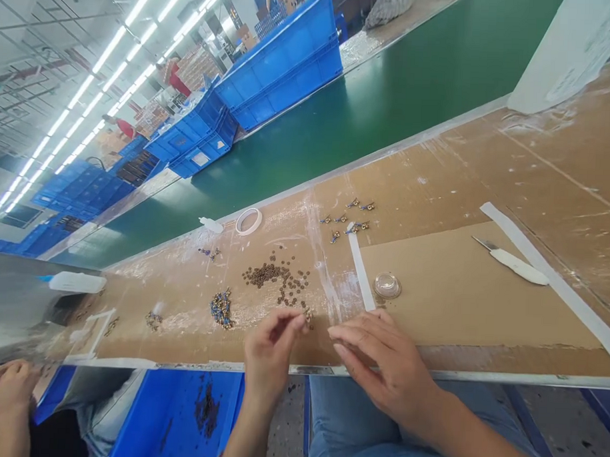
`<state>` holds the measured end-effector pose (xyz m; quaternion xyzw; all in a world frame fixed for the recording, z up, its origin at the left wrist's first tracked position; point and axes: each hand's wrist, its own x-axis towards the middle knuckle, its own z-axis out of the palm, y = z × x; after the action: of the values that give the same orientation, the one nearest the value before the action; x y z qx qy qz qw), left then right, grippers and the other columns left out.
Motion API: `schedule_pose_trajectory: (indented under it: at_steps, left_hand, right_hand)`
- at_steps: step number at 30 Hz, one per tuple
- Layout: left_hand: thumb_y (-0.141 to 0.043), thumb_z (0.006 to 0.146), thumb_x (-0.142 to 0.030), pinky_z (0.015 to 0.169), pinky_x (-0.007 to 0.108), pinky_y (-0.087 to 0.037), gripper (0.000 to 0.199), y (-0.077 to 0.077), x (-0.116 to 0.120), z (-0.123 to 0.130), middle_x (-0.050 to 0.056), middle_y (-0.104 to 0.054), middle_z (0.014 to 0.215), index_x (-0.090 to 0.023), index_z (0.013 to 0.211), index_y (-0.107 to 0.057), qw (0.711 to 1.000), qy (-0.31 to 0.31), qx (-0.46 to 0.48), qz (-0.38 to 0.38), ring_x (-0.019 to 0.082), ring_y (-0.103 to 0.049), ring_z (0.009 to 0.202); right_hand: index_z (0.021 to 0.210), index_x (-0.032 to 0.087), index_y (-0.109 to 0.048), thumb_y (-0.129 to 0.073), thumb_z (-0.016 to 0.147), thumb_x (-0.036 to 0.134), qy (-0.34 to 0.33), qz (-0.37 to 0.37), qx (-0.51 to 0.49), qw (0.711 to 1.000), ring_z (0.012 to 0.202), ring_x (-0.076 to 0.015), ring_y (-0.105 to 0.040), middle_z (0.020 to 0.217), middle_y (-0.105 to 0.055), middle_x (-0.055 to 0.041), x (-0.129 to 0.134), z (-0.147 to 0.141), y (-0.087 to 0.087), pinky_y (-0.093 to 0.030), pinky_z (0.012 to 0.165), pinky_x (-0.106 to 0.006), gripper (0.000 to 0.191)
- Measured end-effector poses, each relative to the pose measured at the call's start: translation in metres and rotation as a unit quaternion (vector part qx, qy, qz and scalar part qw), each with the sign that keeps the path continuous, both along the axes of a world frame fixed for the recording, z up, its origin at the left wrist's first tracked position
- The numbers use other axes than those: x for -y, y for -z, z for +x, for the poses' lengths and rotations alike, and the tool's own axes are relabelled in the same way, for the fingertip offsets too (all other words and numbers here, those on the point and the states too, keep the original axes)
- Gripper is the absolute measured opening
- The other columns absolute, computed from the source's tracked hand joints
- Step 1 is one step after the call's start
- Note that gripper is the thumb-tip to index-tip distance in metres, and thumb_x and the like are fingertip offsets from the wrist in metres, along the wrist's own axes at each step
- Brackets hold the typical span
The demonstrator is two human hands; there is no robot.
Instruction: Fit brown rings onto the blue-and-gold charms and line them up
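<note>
My left hand (273, 351) is over the table's near edge, thumb and forefinger closed in a pinch. A small brass-coloured piece (308, 317) shows at its fingertips; whether it is held or lies behind them I cannot tell. My right hand (388, 358) is just to the right, its fingers stretched leftward, thumb slightly apart, with nothing visible in them. Beyond my left hand lies a loose pile of small dark brown round pieces (266, 274). Left of that is a heap of small blue-and-brass parts (222, 309). Several similar parts (352, 227) lie farther back.
A clear round lid-like cup (387, 285) and a white-handled blade tool (518, 264) lie right. A tape roll (248, 222) and small white bottle (211, 224) sit by the green belt (298, 148). Blue crates (285, 68) stand behind. Another person's hands (14, 385) are left.
</note>
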<state>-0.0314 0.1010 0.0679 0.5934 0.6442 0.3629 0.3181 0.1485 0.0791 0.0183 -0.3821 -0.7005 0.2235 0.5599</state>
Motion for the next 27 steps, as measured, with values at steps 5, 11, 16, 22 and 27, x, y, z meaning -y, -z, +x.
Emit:
schedule_pose_trajectory:
  at_steps: [5,11,16,22,27]
  left_hand:
    - [-0.069,0.075,-0.024,0.061,0.024,-0.047,0.008,0.016,-0.095,0.022,-0.001,-0.068,0.062,-0.017,0.071,-0.071,0.998,0.023,-0.050,0.009,0.013,-0.061,0.060]
    - [-0.071,0.076,-0.019,0.054,0.024,-0.042,0.011,0.024,-0.166,0.051,-0.003,-0.063,0.054,-0.014,0.067,-0.072,0.992,0.056,-0.109,0.020,0.011,-0.056,0.051]
    - [-0.057,0.093,-0.027,0.072,0.030,-0.051,0.023,0.008,-0.144,0.038,0.000,-0.067,0.078,-0.012,0.088,-0.073,0.979,0.070,-0.178,0.066,0.014,-0.065,0.075]
    - [-0.067,0.084,-0.016,0.076,0.031,-0.052,0.010,0.012,-0.039,-0.006,0.002,-0.072,0.078,-0.018,0.079,-0.075,0.962,0.101,-0.236,0.088,0.018,-0.066,0.079]
    - [-0.058,0.092,-0.017,0.074,0.031,-0.055,0.014,0.037,0.016,-0.022,0.006,-0.073,0.089,-0.018,0.096,-0.072,0.913,0.149,-0.336,0.179,0.019,-0.067,0.082]
  right_hand:
    - [0.105,0.019,-0.061,-0.049,0.096,0.010,-0.003,0.009,0.032,0.999,0.075,-0.0135,-0.062,0.085,-0.070,-0.0012,-0.001,-0.009,0.007,-0.043,0.075,-0.030,0.018]
    - [0.102,0.019,-0.060,-0.045,0.096,0.007,0.008,0.015,0.055,0.998,0.074,-0.0150,-0.063,0.084,-0.070,-0.0025,-0.002,-0.008,0.008,-0.046,0.073,-0.032,0.020]
    - [0.105,0.020,-0.061,-0.047,0.096,0.008,0.007,0.019,0.039,0.999,0.072,-0.0144,-0.062,0.082,-0.069,-0.0017,-0.002,-0.006,0.009,-0.047,0.072,-0.031,0.020]
    - [0.113,0.020,-0.059,-0.053,0.094,0.007,-0.017,0.000,-0.011,1.000,0.077,-0.0152,-0.062,0.086,-0.068,-0.0028,0.000,-0.004,0.013,-0.049,0.074,-0.032,0.024]
    - [0.110,0.019,-0.061,-0.053,0.094,0.009,-0.012,0.009,0.000,1.000,0.077,-0.0152,-0.063,0.085,-0.069,-0.0029,0.000,-0.003,0.014,-0.049,0.074,-0.031,0.021]
